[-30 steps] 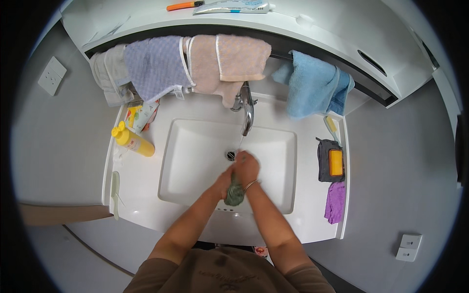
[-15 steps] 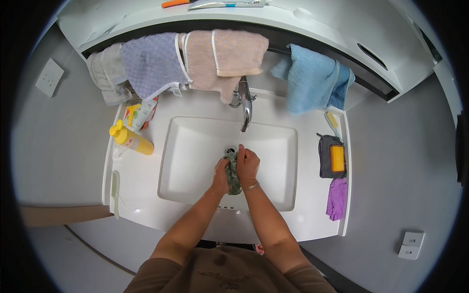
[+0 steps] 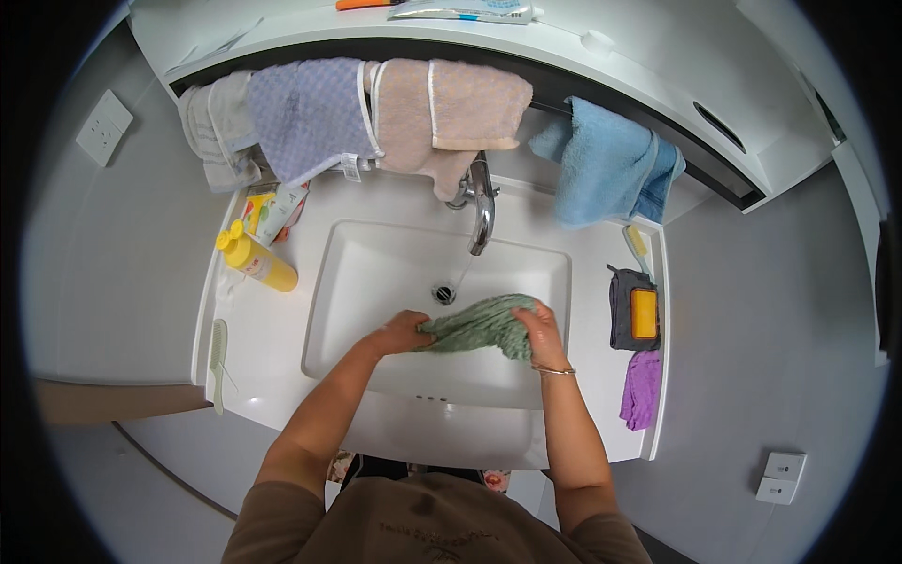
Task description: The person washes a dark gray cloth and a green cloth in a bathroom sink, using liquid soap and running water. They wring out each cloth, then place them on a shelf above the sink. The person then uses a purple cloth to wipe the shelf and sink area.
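A wet-looking green cloth (image 3: 479, 325) is stretched sideways above the white sink basin (image 3: 343, 282). My left hand (image 3: 404, 333) grips its bunched left end. At the other end, my right hand (image 3: 540, 331) holds the wider, looser part, with the fingers partly hidden by fabric. A thin stream of water falls from the chrome tap (image 3: 482, 221) behind the cloth, near the drain (image 3: 443, 294). My right wrist wears a bracelet.
Towels, including a blue one (image 3: 601, 169), hang along the back. At left stand a yellow bottle (image 3: 258, 263) and a pale comb (image 3: 218, 362). A brush (image 3: 637, 246), grey pouch (image 3: 620, 310), orange-yellow block (image 3: 644, 313) and purple cloth (image 3: 640, 390) line the right edge.
My hands have moved apart, the right one to the right and the left one slightly left. The green cloth, bunched between them before, is now spread out sideways.
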A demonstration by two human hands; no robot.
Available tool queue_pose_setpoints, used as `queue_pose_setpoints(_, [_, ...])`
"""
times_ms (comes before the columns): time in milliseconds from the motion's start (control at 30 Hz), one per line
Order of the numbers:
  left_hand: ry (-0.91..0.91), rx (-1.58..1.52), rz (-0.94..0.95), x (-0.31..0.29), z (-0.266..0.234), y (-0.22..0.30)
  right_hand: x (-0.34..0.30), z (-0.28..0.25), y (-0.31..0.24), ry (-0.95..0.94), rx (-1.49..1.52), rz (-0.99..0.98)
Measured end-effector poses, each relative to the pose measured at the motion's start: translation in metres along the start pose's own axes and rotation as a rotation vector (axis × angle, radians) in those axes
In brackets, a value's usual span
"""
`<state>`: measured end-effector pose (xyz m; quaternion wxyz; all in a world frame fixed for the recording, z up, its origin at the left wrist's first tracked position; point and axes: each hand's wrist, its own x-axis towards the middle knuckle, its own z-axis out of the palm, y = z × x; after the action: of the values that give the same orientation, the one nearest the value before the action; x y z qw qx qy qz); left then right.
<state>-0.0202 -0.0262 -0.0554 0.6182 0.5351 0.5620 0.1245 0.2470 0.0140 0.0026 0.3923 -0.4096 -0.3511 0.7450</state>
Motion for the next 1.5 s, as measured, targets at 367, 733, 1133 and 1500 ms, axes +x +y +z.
queue_pose_setpoints(367, [0.283, -1.467, 0.347, 0.057, 0.083, -0.028, -0.032, 0.093, 0.103, 0.145, -0.749, -0.564])
queue_pose_setpoints(733, [0.112, -1.402, 0.371, 0.062, 0.081, -0.046, -0.015, 0.111, 0.091, 0.287, -0.962, -0.723])
queue_pose_setpoints(1133, [0.245, -1.577, -0.270, 0.031, 0.068, -0.008, 0.002, 0.082, 0.094, 0.265, 0.001, -0.129])
queue_pose_setpoints(1500, [0.313, -1.519, -0.053, 0.040, 0.085, 0.017, 0.033, 0.072, 0.073, 0.584, -0.586, -0.337])
